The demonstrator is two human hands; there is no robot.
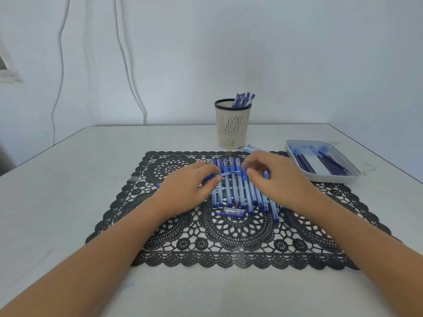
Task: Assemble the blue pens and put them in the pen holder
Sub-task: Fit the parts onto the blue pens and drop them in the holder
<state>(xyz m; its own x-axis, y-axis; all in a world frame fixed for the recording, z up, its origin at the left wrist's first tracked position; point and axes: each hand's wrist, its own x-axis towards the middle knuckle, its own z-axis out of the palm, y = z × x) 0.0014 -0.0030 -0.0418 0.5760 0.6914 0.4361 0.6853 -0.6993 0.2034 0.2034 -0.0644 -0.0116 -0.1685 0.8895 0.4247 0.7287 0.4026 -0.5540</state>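
Several blue pen barrels (231,186) lie side by side on a black lace mat (229,236). My left hand (190,188) pinches a thin blue refill (229,173) that points right across the barrels. My right hand (274,177) hovers over the right part of the row with fingers curled near the refill's tip; what it holds is hidden. A loose pen cap (231,212) lies in front of the row. The beige pen holder (232,126) stands behind the mat with several finished blue pens (243,100) in it.
A grey tray (332,177) with several dark refills and clear parts sits at the right, beyond the mat's corner. A few clear parts (249,148) lie beside the holder's base. The white table (68,191) ends at a wall where white cables hang.
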